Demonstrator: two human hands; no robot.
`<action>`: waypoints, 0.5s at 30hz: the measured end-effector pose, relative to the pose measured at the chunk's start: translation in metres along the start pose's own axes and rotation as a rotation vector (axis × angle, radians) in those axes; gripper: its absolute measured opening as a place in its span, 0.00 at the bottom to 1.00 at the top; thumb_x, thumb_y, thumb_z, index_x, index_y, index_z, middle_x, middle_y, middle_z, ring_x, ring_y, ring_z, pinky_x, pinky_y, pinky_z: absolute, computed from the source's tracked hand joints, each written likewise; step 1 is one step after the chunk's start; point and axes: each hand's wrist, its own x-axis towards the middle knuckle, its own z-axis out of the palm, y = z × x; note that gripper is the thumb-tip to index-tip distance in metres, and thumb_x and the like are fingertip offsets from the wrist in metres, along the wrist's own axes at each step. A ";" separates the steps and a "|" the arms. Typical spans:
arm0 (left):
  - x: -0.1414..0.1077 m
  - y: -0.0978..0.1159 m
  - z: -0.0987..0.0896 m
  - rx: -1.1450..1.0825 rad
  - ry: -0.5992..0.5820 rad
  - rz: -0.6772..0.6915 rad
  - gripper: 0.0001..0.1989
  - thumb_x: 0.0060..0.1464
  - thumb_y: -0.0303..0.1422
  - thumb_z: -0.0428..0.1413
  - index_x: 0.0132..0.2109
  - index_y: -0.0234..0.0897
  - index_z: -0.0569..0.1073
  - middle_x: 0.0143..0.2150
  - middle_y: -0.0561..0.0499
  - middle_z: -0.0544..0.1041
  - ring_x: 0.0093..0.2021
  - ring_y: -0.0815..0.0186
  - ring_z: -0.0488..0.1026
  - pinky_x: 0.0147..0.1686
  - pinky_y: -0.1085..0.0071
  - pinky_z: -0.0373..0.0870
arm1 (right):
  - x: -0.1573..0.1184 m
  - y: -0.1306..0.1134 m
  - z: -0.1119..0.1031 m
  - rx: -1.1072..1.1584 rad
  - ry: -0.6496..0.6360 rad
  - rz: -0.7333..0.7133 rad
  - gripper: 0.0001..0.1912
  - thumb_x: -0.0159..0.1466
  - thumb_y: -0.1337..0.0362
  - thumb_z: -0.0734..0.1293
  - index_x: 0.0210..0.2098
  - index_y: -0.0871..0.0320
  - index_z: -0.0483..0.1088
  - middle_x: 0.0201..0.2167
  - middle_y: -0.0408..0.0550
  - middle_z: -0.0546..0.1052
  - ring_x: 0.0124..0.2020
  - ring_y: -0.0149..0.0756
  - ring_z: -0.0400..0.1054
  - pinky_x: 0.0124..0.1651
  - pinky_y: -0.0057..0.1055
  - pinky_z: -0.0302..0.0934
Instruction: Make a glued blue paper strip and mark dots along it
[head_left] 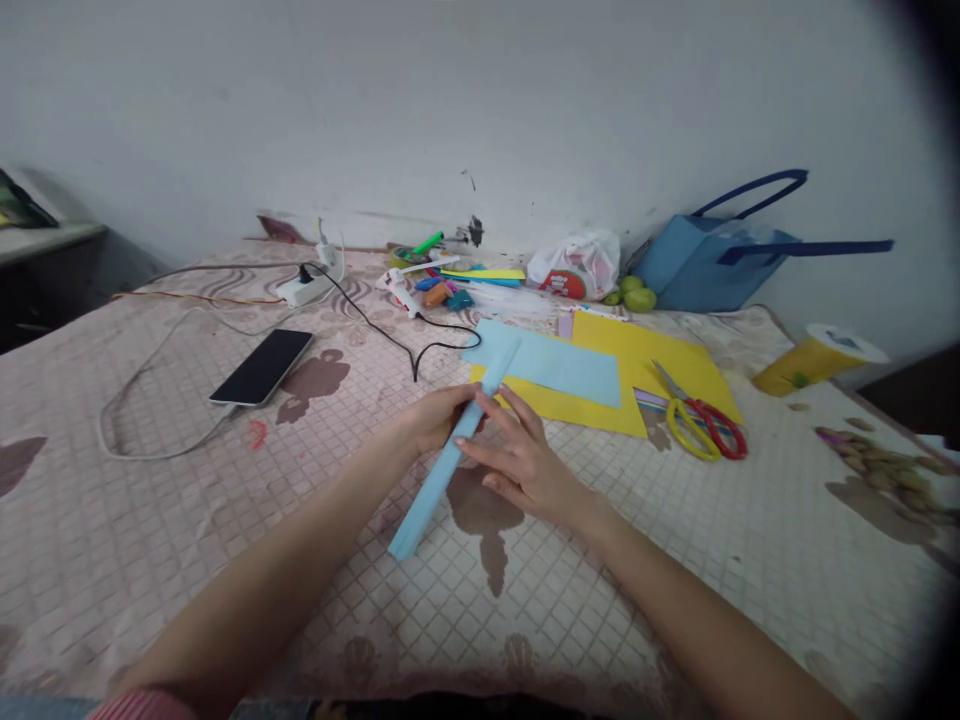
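A long, narrow strip of folded light blue paper (433,492) slants across the middle of the view, its near end pointing down and left. My left hand (439,418) is closed around its middle from the left, with some fingers hidden behind it. From the right, my right hand (521,455) presses its fingertips against the strip's edge, the fingers partly spread. Just beyond the hands, a flat light blue sheet (574,370) lies over yellow paper (679,360). Scissors (701,415) with one yellow and one red handle rest open on the right part of the yellow paper.
Left on the patterned tablecloth (360,620) lies a phone (262,367) with a cable. A glue gun (400,291), power strip (307,287), plastic bag (576,265), green fruit (637,295) and blue bag (697,265) line the wall. A yellow cup-like container (810,362) stands right.
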 end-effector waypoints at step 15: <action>0.001 0.007 -0.001 -0.044 0.076 0.044 0.14 0.61 0.29 0.45 0.45 0.28 0.73 0.28 0.48 0.74 0.24 0.73 0.68 0.25 0.78 0.67 | 0.004 -0.034 0.006 0.057 -0.202 -0.195 0.21 0.64 0.51 0.57 0.55 0.44 0.63 0.68 0.43 0.39 0.66 0.52 0.27 0.62 0.55 0.33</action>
